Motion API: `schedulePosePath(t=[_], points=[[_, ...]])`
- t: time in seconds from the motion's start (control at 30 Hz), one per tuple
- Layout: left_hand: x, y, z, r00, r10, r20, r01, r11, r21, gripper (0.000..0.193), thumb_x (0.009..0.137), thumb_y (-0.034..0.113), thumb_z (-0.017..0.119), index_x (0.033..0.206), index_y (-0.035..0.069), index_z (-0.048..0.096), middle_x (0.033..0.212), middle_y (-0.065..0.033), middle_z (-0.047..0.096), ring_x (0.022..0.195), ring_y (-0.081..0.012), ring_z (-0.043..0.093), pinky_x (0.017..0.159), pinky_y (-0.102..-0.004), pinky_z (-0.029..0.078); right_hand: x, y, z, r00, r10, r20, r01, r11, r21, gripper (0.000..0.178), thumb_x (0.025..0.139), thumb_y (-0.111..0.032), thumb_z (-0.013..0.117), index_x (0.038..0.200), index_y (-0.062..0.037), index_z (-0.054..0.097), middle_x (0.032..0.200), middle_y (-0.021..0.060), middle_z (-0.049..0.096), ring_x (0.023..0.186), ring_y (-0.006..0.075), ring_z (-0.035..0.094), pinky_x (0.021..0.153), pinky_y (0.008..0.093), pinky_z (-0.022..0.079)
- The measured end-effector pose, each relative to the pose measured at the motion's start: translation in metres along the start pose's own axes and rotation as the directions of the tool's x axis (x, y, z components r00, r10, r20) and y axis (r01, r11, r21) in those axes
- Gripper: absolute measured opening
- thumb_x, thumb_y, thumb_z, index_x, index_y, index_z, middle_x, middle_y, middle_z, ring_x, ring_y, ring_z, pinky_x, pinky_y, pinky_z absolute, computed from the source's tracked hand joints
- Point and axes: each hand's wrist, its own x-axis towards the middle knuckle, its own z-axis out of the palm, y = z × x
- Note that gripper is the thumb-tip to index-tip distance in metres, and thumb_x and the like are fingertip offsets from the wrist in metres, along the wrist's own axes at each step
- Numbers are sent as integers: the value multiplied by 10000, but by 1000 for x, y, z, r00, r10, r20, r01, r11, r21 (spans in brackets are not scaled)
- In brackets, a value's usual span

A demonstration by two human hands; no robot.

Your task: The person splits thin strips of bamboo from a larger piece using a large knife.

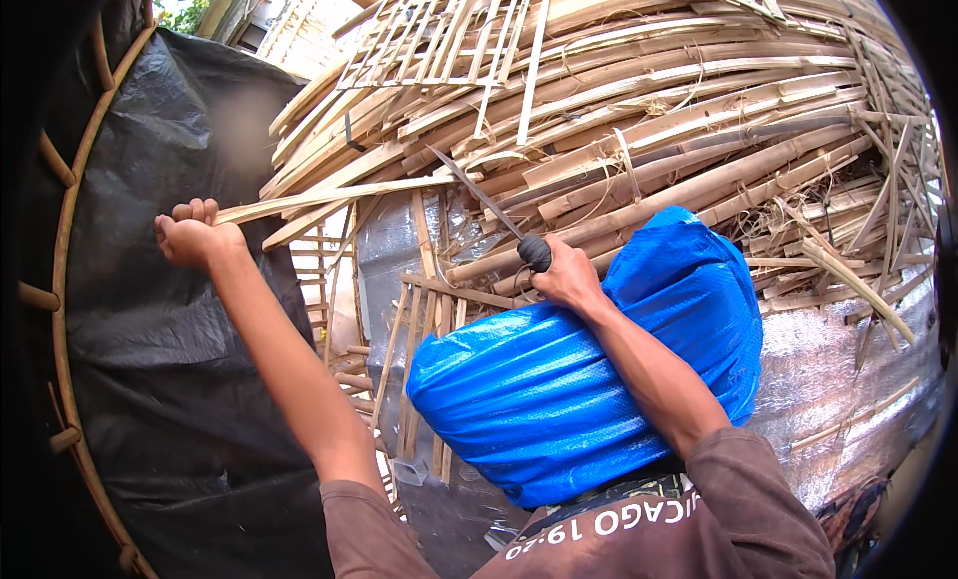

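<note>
My left hand (200, 232), stretched out to the left, has its fingers closed round one end of a pale split bamboo strip (339, 194). The strip runs rightward from the fist toward the knife's blade. In my right hand (571, 276), above my lap, is a knife (489, 201) gripped by its dark wrapped handle, its narrow blade pointing up and to the left. Blade tip and strip overlap in the picture; I cannot tell whether they touch. A blue plastic sheet (539, 389) covers my legs, below my right hand.
A large pile of split bamboo (689, 130) fills the far side. Bamboo lattice panels (429, 30) lie on top of it. Black sheeting (190, 350) hangs at the left beside a bamboo pole (62, 280). Silvery sheeting (828, 399) covers the ground at right.
</note>
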Motion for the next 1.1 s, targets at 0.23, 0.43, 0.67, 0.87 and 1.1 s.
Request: schedulePosePath(t=[0.23, 0.43, 0.67, 0.87, 1.1], points=[[4, 33, 16, 989, 96, 110, -95, 995, -11, 132, 1059, 154, 369, 1142, 57, 401, 637, 8, 269, 495, -102, 207, 460, -288, 208, 16, -3, 6, 995, -89, -48, 94, 992, 90, 386, 715, -209, 716, 1035, -47, 572, 866, 281, 668, 894, 479, 644, 754, 513, 502], [-16, 10, 24, 989, 96, 112, -93, 995, -29, 99, 1030, 125, 406, 1117, 81, 421, 613, 5, 287, 490, -103, 219, 456, -285, 195, 21, 0, 6, 994, -106, -39, 110, 986, 126, 361, 717, -182, 689, 1032, -55, 566, 879, 304, 665, 904, 497, 635, 761, 550, 494], [-9, 5, 23, 990, 93, 109, -91, 996, -22, 96, 1015, 97, 409, 1109, 79, 420, 618, -3, 302, 487, -102, 223, 454, -284, 193, -1, -23, 1, 976, -215, -20, 216, 969, 119, 382, 718, -162, 692, 1067, -68, 568, 850, 272, 667, 868, 480, 646, 733, 522, 503], [-3, 0, 28, 995, 92, 32, -92, 996, 12, 100, 1012, 112, 406, 1091, 51, 418, 624, -14, 332, 481, -107, 247, 445, -286, 206, 11, 3, 3, 999, -1, -54, 3, 999, 35, 383, 699, -163, 677, 1051, -55, 573, 860, 276, 677, 887, 475, 652, 747, 531, 502], [-2, -2, 27, 993, 103, 64, -104, 994, 28, 127, 1051, 157, 381, 1053, 32, 406, 626, -28, 318, 475, -123, 255, 437, -302, 234, 0, -16, -3, 980, -196, -25, 197, 979, 44, 409, 709, -148, 681, 1094, -97, 552, 882, 276, 682, 874, 511, 632, 762, 574, 505]])
